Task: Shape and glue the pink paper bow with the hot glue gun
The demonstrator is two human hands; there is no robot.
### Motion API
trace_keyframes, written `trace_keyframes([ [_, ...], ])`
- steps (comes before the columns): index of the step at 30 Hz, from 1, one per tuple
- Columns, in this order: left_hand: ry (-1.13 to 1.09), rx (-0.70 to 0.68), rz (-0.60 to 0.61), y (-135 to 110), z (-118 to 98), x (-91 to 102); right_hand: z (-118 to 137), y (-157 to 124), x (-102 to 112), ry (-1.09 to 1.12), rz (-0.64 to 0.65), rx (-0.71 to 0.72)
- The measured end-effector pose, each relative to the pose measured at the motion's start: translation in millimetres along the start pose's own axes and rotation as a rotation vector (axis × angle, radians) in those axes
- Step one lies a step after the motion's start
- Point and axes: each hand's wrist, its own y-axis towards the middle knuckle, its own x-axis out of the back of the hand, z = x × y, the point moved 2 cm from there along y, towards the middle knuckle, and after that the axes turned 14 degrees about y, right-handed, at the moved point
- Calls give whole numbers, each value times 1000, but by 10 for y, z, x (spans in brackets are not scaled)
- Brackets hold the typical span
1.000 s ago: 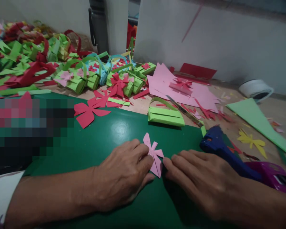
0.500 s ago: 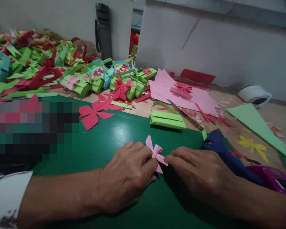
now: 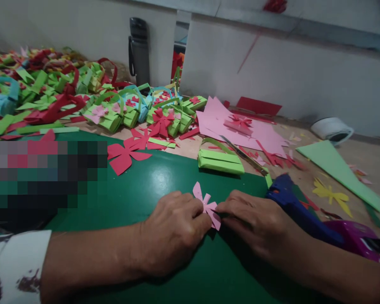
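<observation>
Found left hand (image 3: 174, 230) and right hand (image 3: 256, 226) both closed in a fingertip pinch on a pink paper flower (image 3: 205, 205), with no gap visible between digits and paper, the grip taken at its centre and lower petals. Recorded the flower at the front middle of the green cutting mat (image 3: 152, 177), upper petals standing free; could not tell whether touching the mat or held just above it. Judged the petals thin and liable to crease or tear under a tighter pinch or an outward pull. Noted a blue glue gun (image 3: 293, 202) lying just beside the right hand; could not tell whether hot. Judged a burn or a glue smear possible on any drift of the right wrist against it. Noted a slim cutting tool (image 3: 243, 154) beyond, beside a green paper basket (image 3: 221, 161), near enough to catch fingers on a careless forward reach. Logged a loose red paper flower (image 3: 123, 154) on the mat to the left, with pink sheets (image 3: 224, 122) and heaped paper baskets (image 3: 114, 114) behind. Judged loose pieces open to being swept off or crushed by a forearm.
</observation>
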Motion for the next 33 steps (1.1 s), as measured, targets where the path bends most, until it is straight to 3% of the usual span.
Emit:
trace_keyframes([
  [13,-27,-41,34,-29,-12,1,47,119,-13,538,22,-426],
  [22,-45,-29,40,-16,-12,12,68,124,-28,639,26,-517],
  [33,-92,-19,58,-35,-15,25,-24,195,-54,729,-33,-739],
])
